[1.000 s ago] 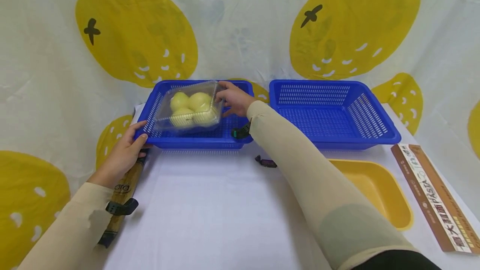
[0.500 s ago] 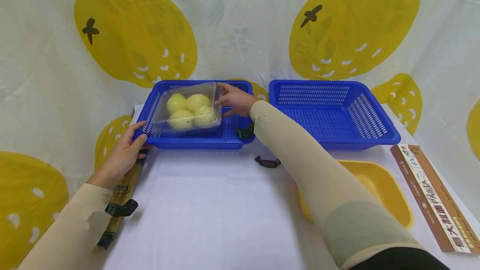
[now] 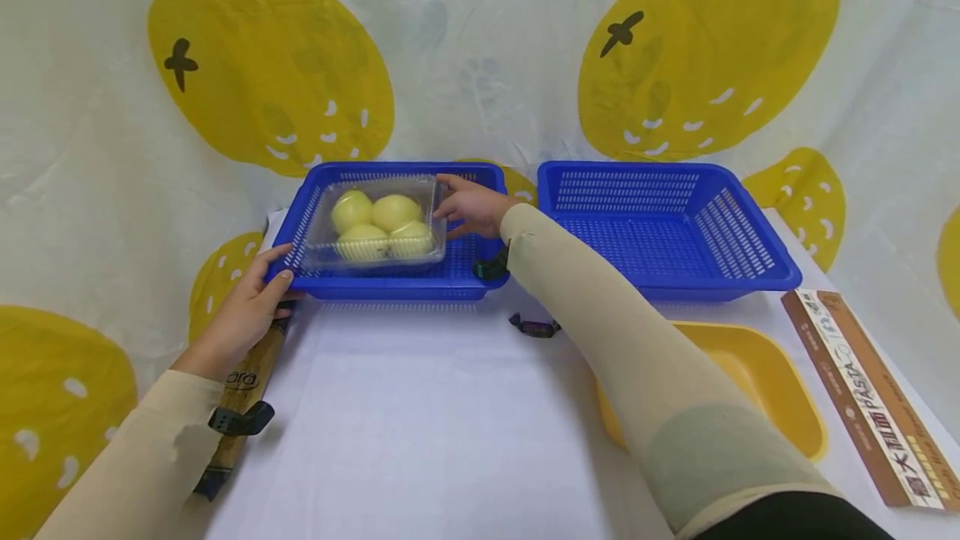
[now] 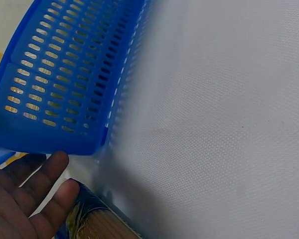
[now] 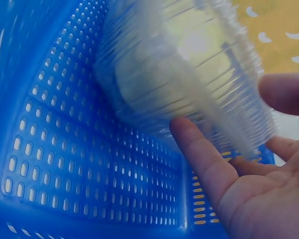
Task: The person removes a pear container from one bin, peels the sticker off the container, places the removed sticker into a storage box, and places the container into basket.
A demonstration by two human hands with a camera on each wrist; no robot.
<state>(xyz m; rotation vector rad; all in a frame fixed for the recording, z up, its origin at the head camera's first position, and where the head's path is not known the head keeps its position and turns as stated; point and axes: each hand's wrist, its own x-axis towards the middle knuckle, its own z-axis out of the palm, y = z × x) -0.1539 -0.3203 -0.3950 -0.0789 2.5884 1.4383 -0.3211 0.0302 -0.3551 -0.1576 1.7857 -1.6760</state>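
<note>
A clear plastic box (image 3: pixel 375 227) of pale yellow-green round fruit lies within the left blue basket (image 3: pixel 465 282). At the box's right end is my right hand (image 3: pixel 474 205), holding its edge. The right wrist view shows that hand's thumb (image 5: pixel 289 93) near the far edge and a finger (image 5: pixel 202 152) against the ribbed plastic wall. My left hand (image 3: pixel 247 307) grips the basket's near left corner, with the thumb on the rim. From the left wrist, its fingers (image 4: pixel 45 184) show below the basket's corner. Under that wrist lies a long brown packet (image 3: pixel 251 377).
A second blue basket (image 3: pixel 780 273) stands at the right. In front of it is a yellow tray (image 3: pixel 787 394), partly hidden by my right sleeve. A pasta box (image 3: pixel 870 398) lies at the right edge. A small dark wrapped sweet (image 3: pixel 534 326) lies near the middle.
The plastic box has come down from a tilt to lie flatter in the left basket, and my right hand has lowered slightly with it. My left hand stays at the corner.
</note>
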